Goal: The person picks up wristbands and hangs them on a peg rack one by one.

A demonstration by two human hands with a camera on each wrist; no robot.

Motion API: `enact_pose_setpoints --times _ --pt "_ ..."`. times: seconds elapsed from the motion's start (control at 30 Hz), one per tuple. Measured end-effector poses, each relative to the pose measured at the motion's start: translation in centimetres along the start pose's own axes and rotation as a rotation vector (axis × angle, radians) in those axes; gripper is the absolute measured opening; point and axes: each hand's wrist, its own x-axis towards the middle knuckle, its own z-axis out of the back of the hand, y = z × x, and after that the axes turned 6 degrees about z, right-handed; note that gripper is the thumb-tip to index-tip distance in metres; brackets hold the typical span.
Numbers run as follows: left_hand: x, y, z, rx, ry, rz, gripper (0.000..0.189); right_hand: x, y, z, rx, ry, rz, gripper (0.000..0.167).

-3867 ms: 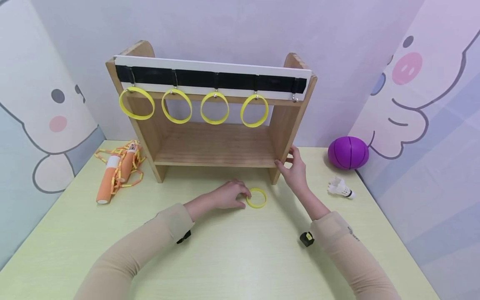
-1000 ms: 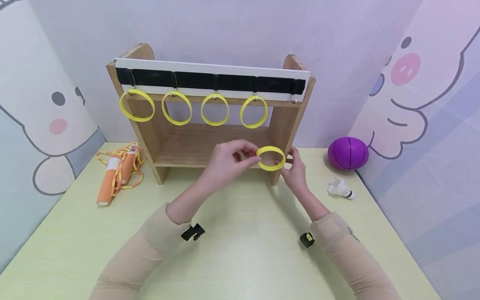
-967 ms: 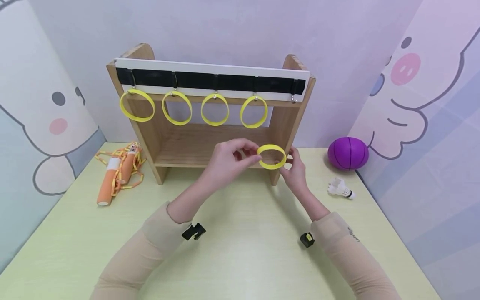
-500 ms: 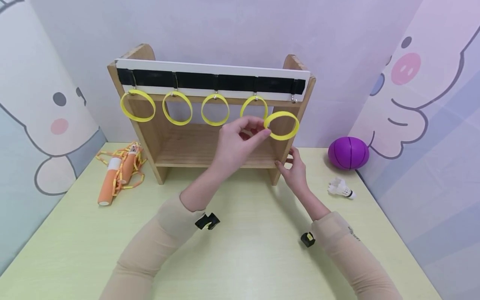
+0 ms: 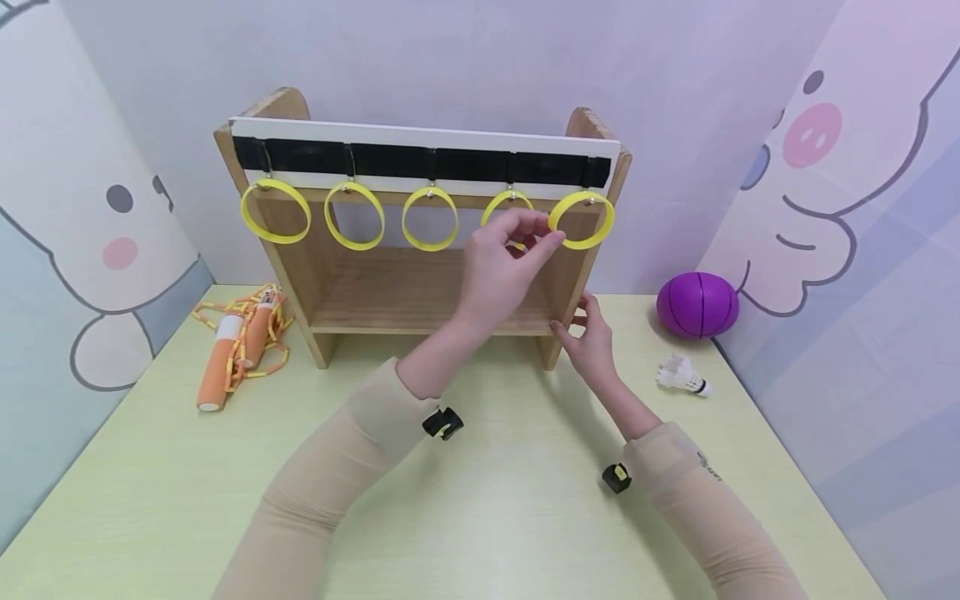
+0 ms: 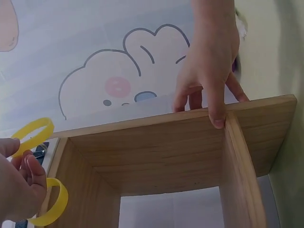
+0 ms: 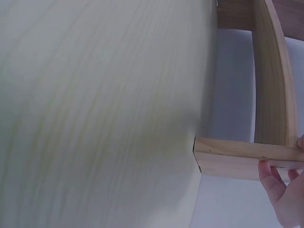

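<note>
My left hand (image 5: pixel 498 267) pinches the near edge of a yellow ring (image 5: pixel 581 245) between thumb and fingers. The ring's top overlaps the rightmost hook on the white strip (image 5: pixel 420 133) across the wooden shelf (image 5: pixel 431 287). From the other hooks hang more yellow rings (image 5: pixel 427 247), one partly hidden behind the left hand. The left wrist view shows the pinched ring (image 6: pixel 47 128) beside its hanging neighbour (image 6: pixel 56 211). Low on the shelf's right side panel, my right hand (image 5: pixel 591 346) grips the edge, thumb in front and fingers outside; the right wrist view shows these fingers on the wood.
An orange-handled skipping rope (image 5: pixel 221 362) lies left of the shelf. At the right are a purple ball (image 5: pixel 697 306) and a white shuttlecock (image 5: pixel 682 375). Light walls with cartoon prints stand behind and beside the pale table (image 5: pixel 495 517).
My left hand took the ring from the table, raised it past the lower board and moved it up and right to the rightmost hook. The right hand stayed on the side panel.
</note>
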Motion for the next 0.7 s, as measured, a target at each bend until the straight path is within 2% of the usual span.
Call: enact_pose_setpoints --times 0.33,0.47,0.7 --pt "0.7 0.6 -0.7 0.02 -0.015 0.066 0.022 0.1 -0.2 0.0 0.003 -0.002 0.0 0.059" --pt "0.6 0.9 -0.7 0.018 -0.001 0.089 0.024 0.1 -0.4 -0.1 0.004 0.0 0.005 0.059" --pt "0.2 1.6 -0.5 0.033 0.012 0.08 0.023 0.0 -0.3 -0.1 0.002 -0.001 0.002 0.06"
